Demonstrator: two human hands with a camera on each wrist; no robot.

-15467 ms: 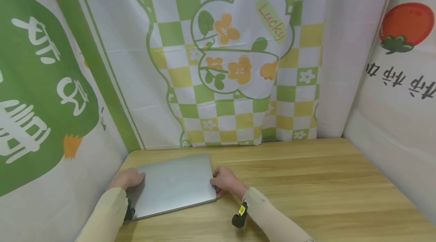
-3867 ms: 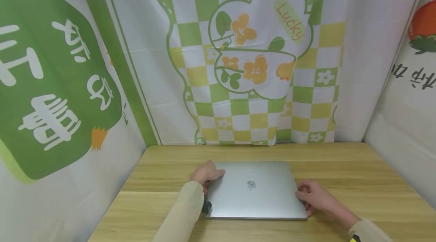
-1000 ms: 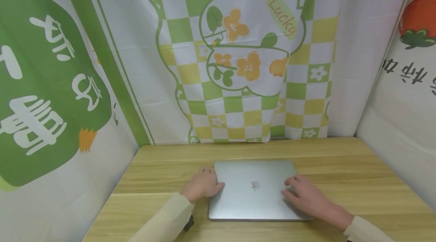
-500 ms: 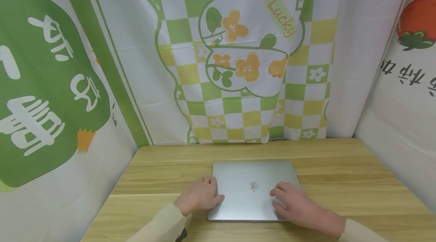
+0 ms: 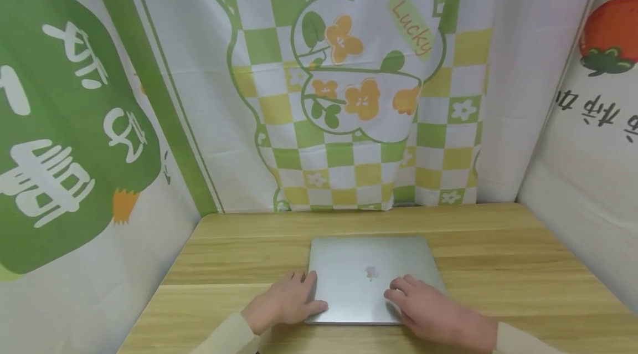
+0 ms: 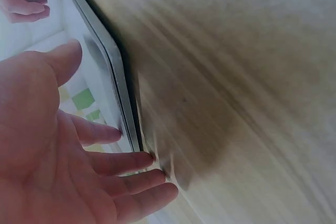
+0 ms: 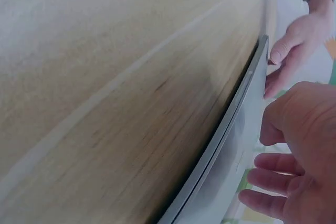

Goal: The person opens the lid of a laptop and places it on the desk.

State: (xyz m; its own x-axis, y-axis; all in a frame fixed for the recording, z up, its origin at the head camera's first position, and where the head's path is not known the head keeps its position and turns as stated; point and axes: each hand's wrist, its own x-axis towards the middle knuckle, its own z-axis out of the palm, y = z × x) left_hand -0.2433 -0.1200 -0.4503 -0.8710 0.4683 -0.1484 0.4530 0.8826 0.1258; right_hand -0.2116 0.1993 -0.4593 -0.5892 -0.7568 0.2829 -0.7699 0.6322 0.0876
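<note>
A closed silver laptop (image 5: 344, 260) with a logo on its lid lies flat on the wooden table. My left hand (image 5: 286, 298) is at its front left corner, thumb over the lid. In the left wrist view the straight fingers (image 6: 134, 163) of that hand reach past the laptop's side edge (image 6: 122, 85), holding nothing. Over the front right part of the lid is my right hand (image 5: 423, 307), its fingers loosely bent. The right wrist view has this hand (image 7: 307, 140) beside the laptop's front edge (image 7: 223, 135) with nothing in its grasp; I cannot tell whether it touches the lid.
The wooden table (image 5: 224, 254) extends on both sides of the laptop. A checked fabric curtain (image 5: 344, 171) hangs behind it. Printed fabric walls stand at the left (image 5: 164, 249) and right (image 5: 563, 210).
Earlier, both hands held the laptop's sides as it went from the table's left to the middle. Since then the right hand has moved left over the lid, and the left hand toward the front corner.
</note>
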